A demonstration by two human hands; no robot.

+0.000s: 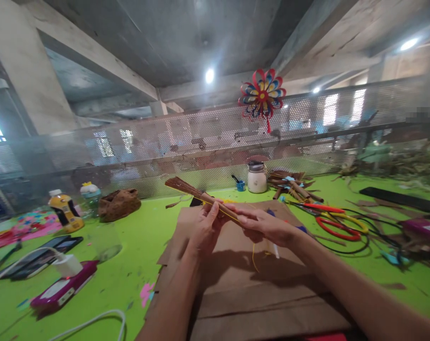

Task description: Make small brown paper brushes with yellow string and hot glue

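A slim brown broom-like bundle is held above the sheets, its fringed end fanned out toward the upper left. My left hand is closed around its middle, with the thumb on top. Closer to me, the fingers of my right hand grip the plain handle end. A thin yellow string dangles beneath my hands, and more yellow runs along the bundle. Brown paper sheets lie stacked below. Part of a white and blue item shows under my right hand; its kind is unclear.
Red-handled scissors and dark cables lie at the right. Brown rolled pieces, a white jar and a small blue pot stand farther back. Bottles, phones and a purple power box occupy the left.
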